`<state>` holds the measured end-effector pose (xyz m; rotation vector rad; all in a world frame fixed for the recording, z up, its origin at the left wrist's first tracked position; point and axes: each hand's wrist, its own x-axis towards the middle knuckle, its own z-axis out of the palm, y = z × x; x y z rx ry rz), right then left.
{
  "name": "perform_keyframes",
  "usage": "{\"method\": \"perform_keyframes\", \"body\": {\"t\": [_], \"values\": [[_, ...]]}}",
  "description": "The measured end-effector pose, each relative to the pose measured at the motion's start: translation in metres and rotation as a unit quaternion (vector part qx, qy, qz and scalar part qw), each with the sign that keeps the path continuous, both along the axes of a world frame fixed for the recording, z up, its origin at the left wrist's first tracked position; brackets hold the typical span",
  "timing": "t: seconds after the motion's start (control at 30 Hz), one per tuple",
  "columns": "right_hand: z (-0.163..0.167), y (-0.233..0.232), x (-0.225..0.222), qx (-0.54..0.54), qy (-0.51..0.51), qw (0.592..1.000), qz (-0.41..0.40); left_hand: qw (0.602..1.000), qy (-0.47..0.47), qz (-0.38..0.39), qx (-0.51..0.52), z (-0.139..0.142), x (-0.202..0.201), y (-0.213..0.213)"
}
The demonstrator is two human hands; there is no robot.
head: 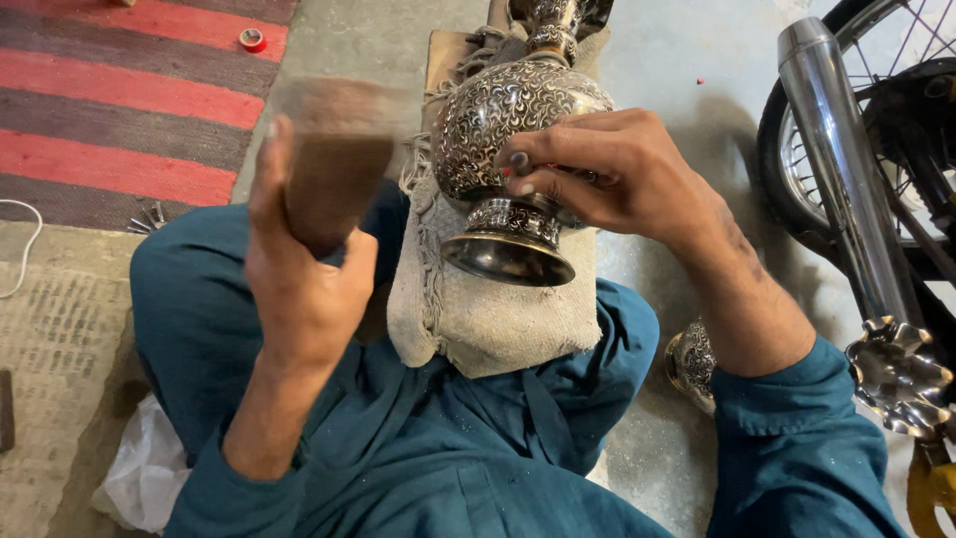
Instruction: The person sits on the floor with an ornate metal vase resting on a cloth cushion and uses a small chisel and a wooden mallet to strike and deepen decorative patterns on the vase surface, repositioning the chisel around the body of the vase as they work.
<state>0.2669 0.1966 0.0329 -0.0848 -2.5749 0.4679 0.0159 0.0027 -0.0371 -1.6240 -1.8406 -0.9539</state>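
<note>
Across my lap lies a folded sackcloth pad (488, 319), and on it rests the engraved metal vase (513, 120), tipped on its side with its flared foot toward me and its neck pointing far. My right hand (617, 169) sits on the vase's belly, fingers (528, 164) pressed together, pinching a small tool I cannot make out against the metal. My left hand (299, 269) is raised to the left of the vase, fingers wrapped tight around a blurred wooden mallet (334, 159). Right of my knee, a second engraved piece (692, 364) stands on the concrete, near a motorcycle's chrome exhaust pipe (836, 159). Far left lies a red striped rug (119, 100).
</note>
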Motion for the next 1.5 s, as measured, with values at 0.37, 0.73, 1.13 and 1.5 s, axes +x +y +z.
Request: {"method": "perform_keyframes", "body": {"t": [0.37, 0.73, 1.13, 1.5], "values": [[-0.005, -0.004, -0.002, -0.055, 0.041, 0.997, 0.017, 0.990, -0.106, -0.028, -0.086, 0.003, 0.000, -0.002], [-0.014, -0.024, 0.004, -0.182, 0.125, 0.973, -0.064, 0.930, -0.333, -0.122, -0.098, -0.008, 0.012, -0.021], [-0.017, -0.026, 0.005, -0.167, 0.134, 0.974, -0.071, 0.940, -0.302, -0.129, -0.092, 0.001, 0.015, -0.021], [-0.027, -0.019, 0.007, -0.091, 0.146, 0.981, -0.091, 0.993, -0.012, -0.086, -0.075, 0.045, 0.000, -0.008]]}}
